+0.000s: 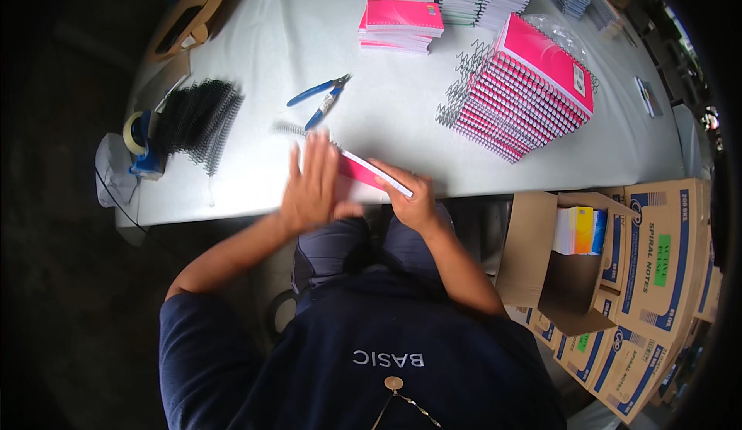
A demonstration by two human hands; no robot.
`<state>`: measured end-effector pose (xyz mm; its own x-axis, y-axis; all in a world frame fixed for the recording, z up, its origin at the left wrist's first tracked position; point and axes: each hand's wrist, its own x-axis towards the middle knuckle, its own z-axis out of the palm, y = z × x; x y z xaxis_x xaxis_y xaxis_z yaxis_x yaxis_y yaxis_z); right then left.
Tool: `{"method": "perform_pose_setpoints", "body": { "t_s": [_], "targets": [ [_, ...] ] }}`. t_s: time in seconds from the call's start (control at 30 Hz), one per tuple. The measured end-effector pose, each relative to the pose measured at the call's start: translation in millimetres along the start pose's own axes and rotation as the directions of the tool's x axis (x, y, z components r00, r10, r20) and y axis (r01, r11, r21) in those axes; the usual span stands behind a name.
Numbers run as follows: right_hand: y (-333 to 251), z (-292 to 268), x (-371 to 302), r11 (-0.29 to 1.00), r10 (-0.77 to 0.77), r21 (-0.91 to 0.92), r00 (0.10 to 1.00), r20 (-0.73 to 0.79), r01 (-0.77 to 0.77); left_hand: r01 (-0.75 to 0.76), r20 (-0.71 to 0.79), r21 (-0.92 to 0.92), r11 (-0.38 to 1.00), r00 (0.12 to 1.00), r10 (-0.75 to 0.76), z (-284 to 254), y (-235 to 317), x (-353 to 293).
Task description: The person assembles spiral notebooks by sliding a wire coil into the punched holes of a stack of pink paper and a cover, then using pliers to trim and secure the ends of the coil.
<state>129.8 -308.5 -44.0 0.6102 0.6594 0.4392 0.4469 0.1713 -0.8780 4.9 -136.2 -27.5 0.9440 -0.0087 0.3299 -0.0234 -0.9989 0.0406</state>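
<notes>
Thin pink-covered notebook [363, 173] lies at the near edge of the white surface [309, 36], long axis running from upper left to lower right. Left hand [313, 186], fingers spread flat, presses its left end; right hand [413, 198] grips the lower-right end, fingers curled. Blue-handled pliers [318, 98] lie just beyond.

pink notebook [363, 173] | white page edge showing | tilted on edge | at table's near edge
</notes>
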Motion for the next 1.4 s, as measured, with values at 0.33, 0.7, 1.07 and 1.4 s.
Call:
{"method": "perform_pose_setpoints", "body": {
  "t_s": [0.33, 0.7, 1.07, 1.4],
  "targets": [
    [0, 28, -11, 0.991, -0.128, -0.049, 0.991, -0.027, 0.127, 0.033, -0.129, -0.081, 0.996, 0.991, -0.043, 43, -13, -34],
    [-2, 26, -8, 0.965, -0.236, -0.134, 0.97, -0.052, 0.228, -0.262, 0.027, -0.163, 0.951, 0.963, 0.27, 47, -6, -60],
    [3, 18, -9, 0.961, -0.237, -0.146, 0.972, 0.0, 0.234, -0.548, -0.311, -0.151, 0.823, 0.817, 0.486, 37, 11, -21],
    [-3, 19, -7, 0.985, -0.149, -0.087, 0.989, 0.005, 0.149, -0.508, -0.38, -0.182, 0.842, 0.826, 0.416, 43, 23, -20]
  ]
}}
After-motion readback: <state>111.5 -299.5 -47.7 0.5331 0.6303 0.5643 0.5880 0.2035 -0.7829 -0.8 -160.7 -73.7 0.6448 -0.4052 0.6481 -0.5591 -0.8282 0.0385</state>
